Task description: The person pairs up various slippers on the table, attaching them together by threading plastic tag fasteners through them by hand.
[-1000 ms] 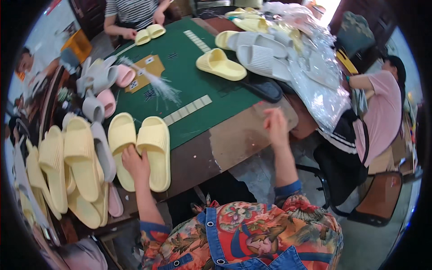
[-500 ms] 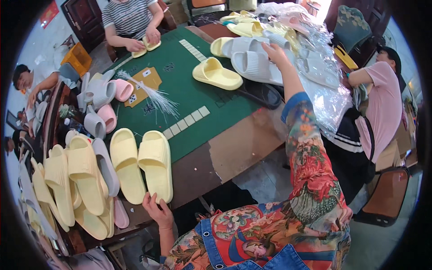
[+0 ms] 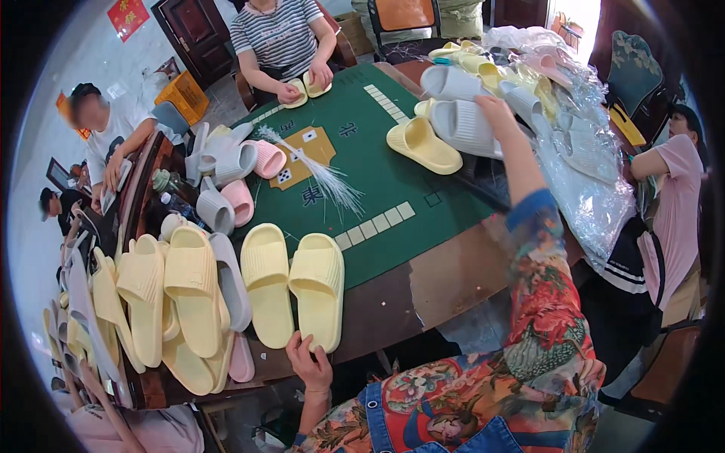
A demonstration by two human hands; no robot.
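Note:
My left hand (image 3: 310, 365) has its fingertips curled at the heel of a yellow slipper (image 3: 317, 291) lying by the table's near edge. Another yellow slipper (image 3: 266, 283) lies just left of it, toe pointing away. Over the table's far right side, my right hand (image 3: 500, 121) grips a grey ribbed slipper (image 3: 462, 128) near its strap. A second grey slipper (image 3: 447, 83) is close behind that one; whether my fingers hold it too, I cannot tell. Left of the grey pair sits a single yellow slipper (image 3: 423, 146) on the green mat (image 3: 370, 260).
Overlapping yellow slippers (image 3: 193, 291) crowd the left edge. Grey and pink slippers (image 3: 238, 202) stand beyond them. White plastic strands (image 3: 325, 177) lie mid-table. Clear plastic bags (image 3: 585, 177) with slippers cover the right side. A striped-shirt person (image 3: 283, 45) handles yellow slippers opposite; others sit at both sides.
The whole view has swung left. My right hand has carried the grey slipper slightly left, so the grey pair now covers more of a yellow slipper behind. My left hand stays at the same heel.

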